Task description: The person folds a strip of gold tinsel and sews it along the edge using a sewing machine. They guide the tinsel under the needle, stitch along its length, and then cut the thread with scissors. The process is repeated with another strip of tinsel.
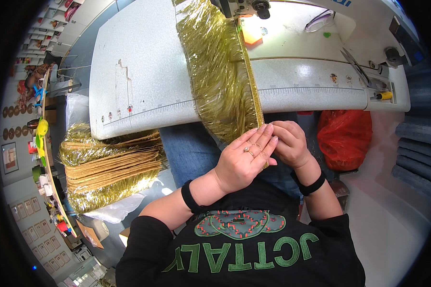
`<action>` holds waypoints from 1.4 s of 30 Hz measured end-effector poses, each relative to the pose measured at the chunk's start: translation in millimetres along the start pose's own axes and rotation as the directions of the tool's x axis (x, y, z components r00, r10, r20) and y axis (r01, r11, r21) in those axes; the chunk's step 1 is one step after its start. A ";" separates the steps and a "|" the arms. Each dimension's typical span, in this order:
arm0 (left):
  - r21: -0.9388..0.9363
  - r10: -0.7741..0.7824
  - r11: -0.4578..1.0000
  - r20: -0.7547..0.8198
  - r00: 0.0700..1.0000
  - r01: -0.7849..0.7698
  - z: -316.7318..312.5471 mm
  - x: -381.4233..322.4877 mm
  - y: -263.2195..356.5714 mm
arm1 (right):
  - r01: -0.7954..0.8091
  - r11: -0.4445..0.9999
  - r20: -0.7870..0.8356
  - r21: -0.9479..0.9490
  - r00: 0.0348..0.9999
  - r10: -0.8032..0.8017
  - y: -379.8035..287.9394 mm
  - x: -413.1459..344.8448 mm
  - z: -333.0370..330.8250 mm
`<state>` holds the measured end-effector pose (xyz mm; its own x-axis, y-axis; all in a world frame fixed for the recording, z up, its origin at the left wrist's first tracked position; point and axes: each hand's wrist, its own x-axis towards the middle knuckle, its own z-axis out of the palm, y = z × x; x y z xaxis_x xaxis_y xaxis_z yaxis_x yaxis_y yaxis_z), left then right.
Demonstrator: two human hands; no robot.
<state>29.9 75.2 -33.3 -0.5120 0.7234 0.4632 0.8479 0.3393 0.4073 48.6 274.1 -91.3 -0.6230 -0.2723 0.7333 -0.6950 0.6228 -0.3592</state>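
Observation:
A long strip of gold tinsel fringe (219,71) lies across the sewing machine table (143,71) and hangs over its front edge. Its glittery gold heading band (252,79) runs up under the machine head (244,9) at the top. My left hand (242,156), with a ring, has its fingers laid over the band's lower end. Close beside it, my right hand (291,141) has curled fingers at the same end, touching my left fingertips. The band's end shows a little below the fingers; my hands hide the rest of it there.
Stacked tinsel fringe (111,165) stands left of my legs. Thread snips or scissors (355,66) and a yellow-handled tool (383,95) lie at the table's right. Glasses (319,20) rest behind the machine head. A red plastic bag (344,140) sits below the table's right edge.

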 end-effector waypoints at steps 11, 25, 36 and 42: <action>-0.014 -0.017 1.000 0.004 1.000 0.017 0.8 -0.5 -0.5 | 0.002 1.000 -0.004 0.000 1.000 -0.002 1.9 -1.6 2.1; 0.081 0.080 0.993 0.033 0.996 -0.082 -28.6 -8.9 -14.2 | -0.183 0.982 0.077 0.034 0.981 0.180 -0.4 2.7 2.2; 0.063 0.103 0.992 0.047 0.994 -0.106 -24.0 -27.4 -29.0 | -0.782 0.464 0.273 0.415 0.594 0.757 -13.3 -14.6 29.9; -0.012 -0.549 0.835 0.052 0.835 0.550 -9.6 -68.8 -58.5 | -0.838 0.415 0.314 0.354 0.524 0.792 -15.0 -20.1 67.8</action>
<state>14.2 -0.1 -81.5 -0.8852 0.4488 0.1222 0.4250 0.6736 0.6046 47.2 220.5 -139.8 -0.9894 0.1202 -0.0809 0.1068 0.2274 -0.9679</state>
